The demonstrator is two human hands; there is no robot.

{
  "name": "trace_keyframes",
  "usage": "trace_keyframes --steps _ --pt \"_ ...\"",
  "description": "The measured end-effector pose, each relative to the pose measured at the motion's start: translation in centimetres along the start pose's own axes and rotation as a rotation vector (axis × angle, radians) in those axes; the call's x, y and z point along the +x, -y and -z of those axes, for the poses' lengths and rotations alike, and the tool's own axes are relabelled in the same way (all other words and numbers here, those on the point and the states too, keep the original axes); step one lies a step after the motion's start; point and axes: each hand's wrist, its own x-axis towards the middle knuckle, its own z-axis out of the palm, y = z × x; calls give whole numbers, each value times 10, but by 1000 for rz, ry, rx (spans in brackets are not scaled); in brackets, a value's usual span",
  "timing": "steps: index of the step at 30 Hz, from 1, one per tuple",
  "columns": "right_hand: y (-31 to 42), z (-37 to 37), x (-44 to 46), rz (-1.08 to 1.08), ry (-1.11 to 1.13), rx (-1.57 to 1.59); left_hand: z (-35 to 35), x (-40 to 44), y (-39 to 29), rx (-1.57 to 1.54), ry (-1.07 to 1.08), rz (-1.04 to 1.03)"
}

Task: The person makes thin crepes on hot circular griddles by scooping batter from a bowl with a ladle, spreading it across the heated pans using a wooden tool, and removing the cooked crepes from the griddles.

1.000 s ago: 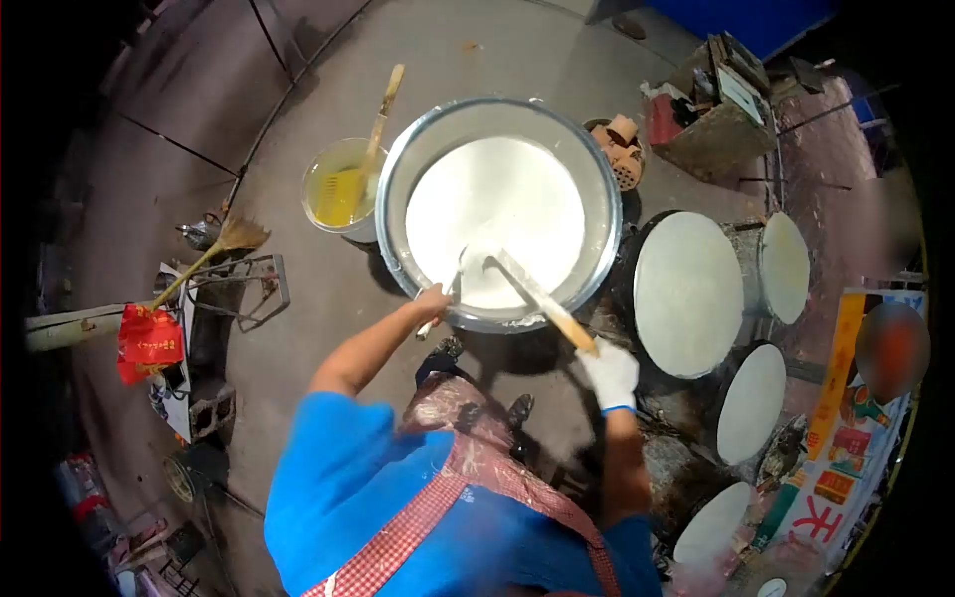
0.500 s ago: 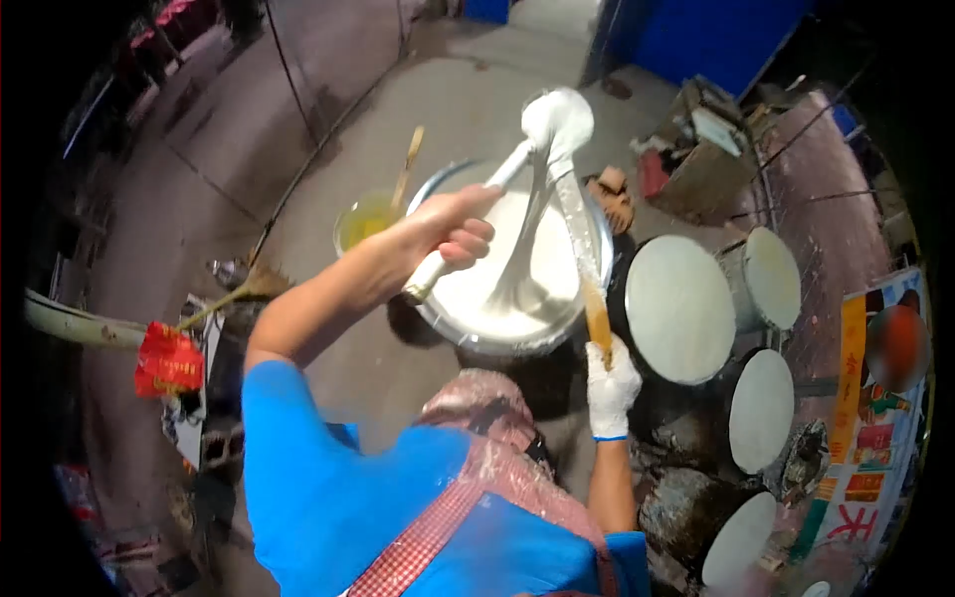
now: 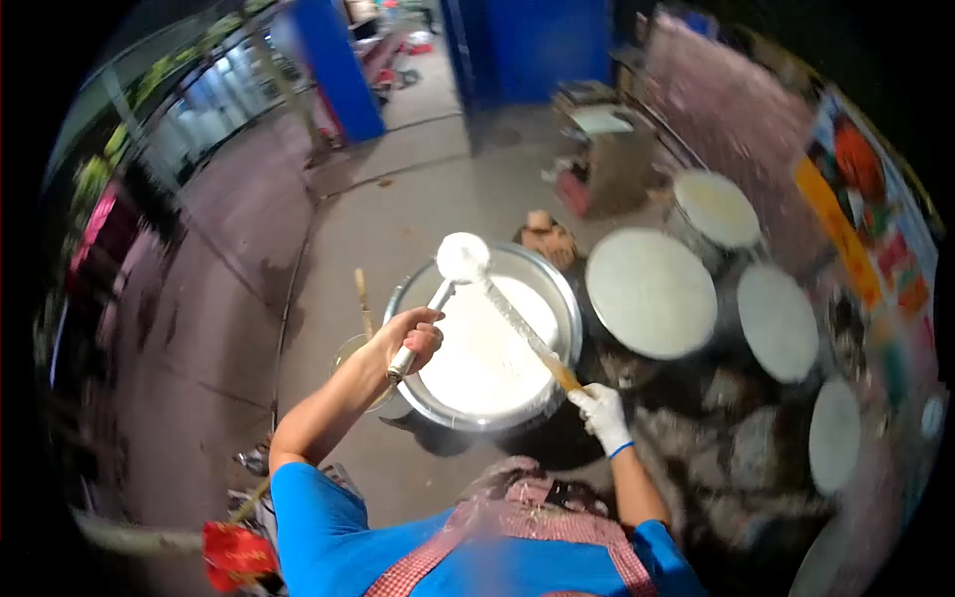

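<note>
large round metal basin [image 3: 568, 328] as the central vessel, holding a smooth white liquid [image 3: 485, 356]; left hand [image 3: 413, 336], bare, with its fingers closed around the pale handle of a ladle [image 3: 441, 297] at the basin's left side; the ladle's round bowl, coated white, shows over the far-left rim of the basin; right hand [image 3: 600, 411], white-gloved with a blue edge at the wrist, grips the wooden handle of a long flat paddle [image 3: 527, 333] just outside the basin's near-right rim; the paddle's white-smeared blade slants over the basin, its tip at the ladle's bowl, though whether the two touch cannot be told; just left of the basin, a bucket [image 3: 349, 350], partly hidden, with a wooden stick [image 3: 363, 301] rising at its far side; just beyond the basin's far-right rim, a cluster of tan blocks [image 3: 548, 241]; right of the basin, a large pale round disc [image 3: 652, 294], with smaller pale discs [image 3: 778, 323] farther right; well beyond the basin, a blue panel [image 3: 545, 50]; well to the near left of the basin, a red packet [image 3: 239, 555].
</note>
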Motion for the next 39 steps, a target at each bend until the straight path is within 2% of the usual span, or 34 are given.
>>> trace_keyframes --steps 1,3,4,5,6,7,8,10,11,13,14,15,16,17,18,19,20,21,22,24,25,26,27,28,29,30,31,32,33,35,38,39 --pt "-16 18 -10 90 -73 -96 -13 7 13 -29 -41 25" --pt "-16 56 -41 124 -190 -76 -37 7 24 297 155 -8" --pt "-5 73 -58 152 -253 -50 -59 3 42 570 236 -118" --pt "4 87 -71 56 -263 78 -79 8 63 734 192 -221" --pt "-2 98 -80 205 -339 125 -93 24 87 833 179 -289" --pt "-12 109 -84 166 -349 195 -99 47 104 915 235 -267" --pt "-27 120 -88 162 -358 242 -100 76 120 881 352 -176" --pt "-74 149 -107 39 -377 298 -113 138 159 532 426 276" --pt "-119 162 -116 -7 -422 230 -121 173 177 350 411 585" --pt "-171 193 -183 -111 -476 100 -143 215 249 263 277 674" --pt "-256 208 -192 112 -585 -94 -151 242 294 254 217 784" --pt "-277 213 -238 128 -694 -280 -156 261 334 245 160 878" --pt "-245 227 -297 11 -745 -185 -170 262 384 199 159 997" --pt "-212 238 -352 -488 -763 73 -170 287 426 205 225 1135" --pt "-260 233 -384 -352 -940 -103 -176 300 478 281 320 1169" --pt "-279 228 -421 -432 -1031 -21 -190 309 530 308 353 1268" --pt "-293 235 -459 -509 -1127 64 -208 307 588 462 355 1213" --pt "-287 242 -484 -624 -1252 44 -236 287 640 551 261 1192" --pt "-325 241 -504 -771 -1374 -218 -249 296 685 563 223 1299" --pt "-317 269 -543 -1001 -1546 -88 -288 302 778 902 552 1529" --pt "-306 285 -555 -1107 -1627 -19 -299 316 825 1029 779 1490" --pt "-296 300 -564 -1030 -1759 191 -318 306 869 1335 813 1325" --pt "-284 316 -571 -928 -1887 401 -331 303 910 1438 804 1317" --pt "-266 335 -575 -902 -1946 428 -342 302 951 1568 822 1290" --pt "-278 350 -574 -811 -2047 268 -355 290 980 1672 1033 1217" --pt "-303 365 -570 -719 -2141 109 -358 290 1015 1708 994 1205" --pt "-286 385 -561 -715 -2141 11 -345 303 1054 1790 1055 1034" --pt "-270 405 -552 -711 -2139 -87 -345 305 1087 1896 1012 1003" --pt "-252 428 -539 -638 -2183 -189 -333 326 1122 1920 1122 1006" --pt "-313 467 -518 -814 -2180 -28 -318 354 1182 2079 1270 852" --pt "-352 472 -526 -1098 -2026 -20 -315 384 1200 2062 1763 38" --pt "-338 479 -533 -934 -2131 317 -325 387 1201 2066 1867 -243"
